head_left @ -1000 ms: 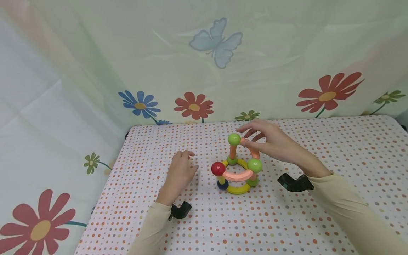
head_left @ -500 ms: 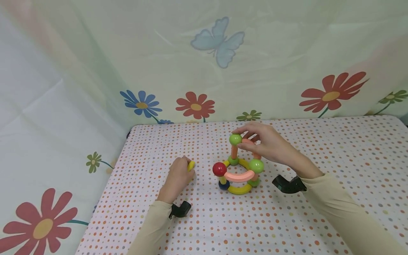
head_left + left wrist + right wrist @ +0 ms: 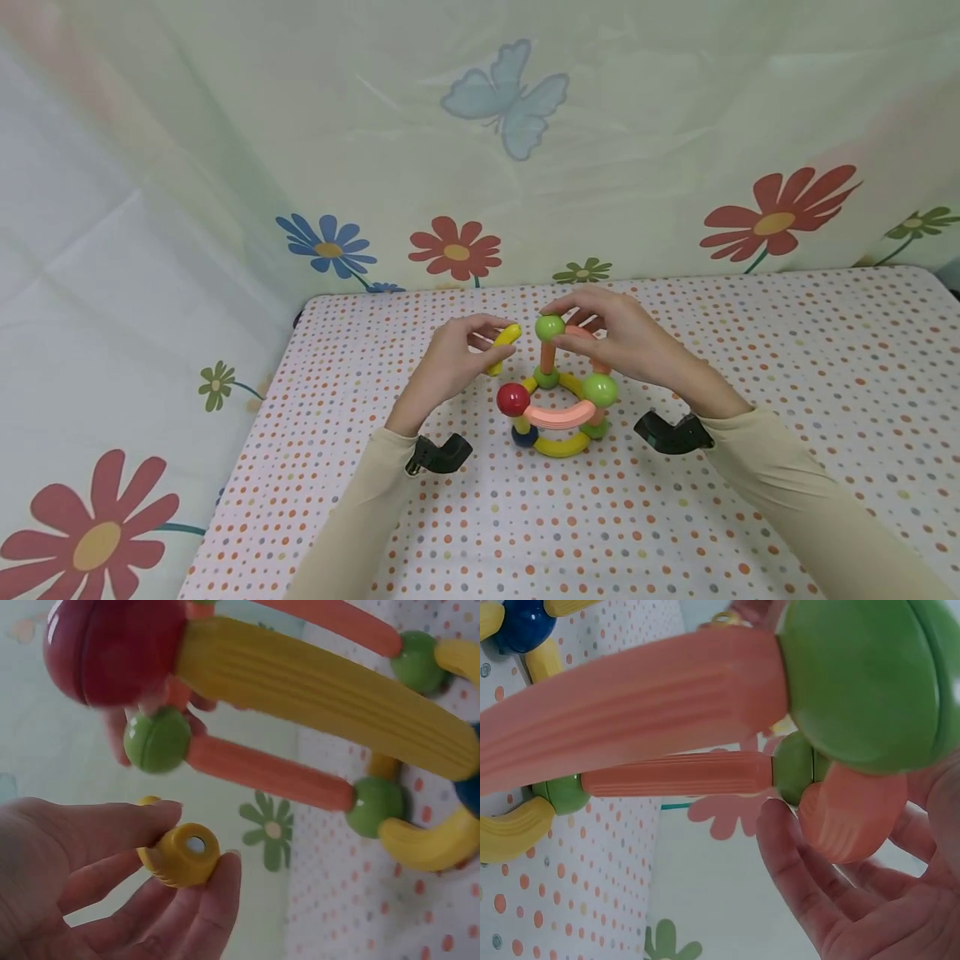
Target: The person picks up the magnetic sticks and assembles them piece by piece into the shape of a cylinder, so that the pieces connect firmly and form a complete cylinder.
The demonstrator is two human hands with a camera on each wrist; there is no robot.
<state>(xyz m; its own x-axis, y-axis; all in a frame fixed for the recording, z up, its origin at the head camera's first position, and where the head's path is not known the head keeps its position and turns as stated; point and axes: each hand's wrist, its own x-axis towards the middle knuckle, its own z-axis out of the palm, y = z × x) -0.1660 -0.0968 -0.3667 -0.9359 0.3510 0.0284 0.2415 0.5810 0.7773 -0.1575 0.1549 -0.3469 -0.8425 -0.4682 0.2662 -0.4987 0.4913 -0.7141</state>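
Note:
My left hand (image 3: 453, 354) pinches a yellow curved magnetic stick (image 3: 504, 342) between thumb and fingers, above the table and left of a ball-and-stick frame. In the left wrist view the end of the yellow stick (image 3: 186, 853) faces the camera, with a silver magnet in it. My right hand (image 3: 626, 337) holds the green ball (image 3: 550, 327) at the frame's far top corner, thumb in front and index finger over it. An orange upright stick (image 3: 548, 358) stands under that ball. A red ball (image 3: 513, 399) and another green ball (image 3: 600, 390) are joined by a curved orange stick (image 3: 558, 415).
The frame's base has yellow curved sticks (image 3: 561, 447), a dark blue ball (image 3: 524, 434) and green balls (image 3: 594, 428). It stands on a dotted tablecloth (image 3: 570, 533). A flowered curtain (image 3: 637, 150) hangs behind the table.
My left hand has picked up the yellow curved stick from the table's left side and raised it toward the frame. My right hand has closed its fingers onto the far green ball.

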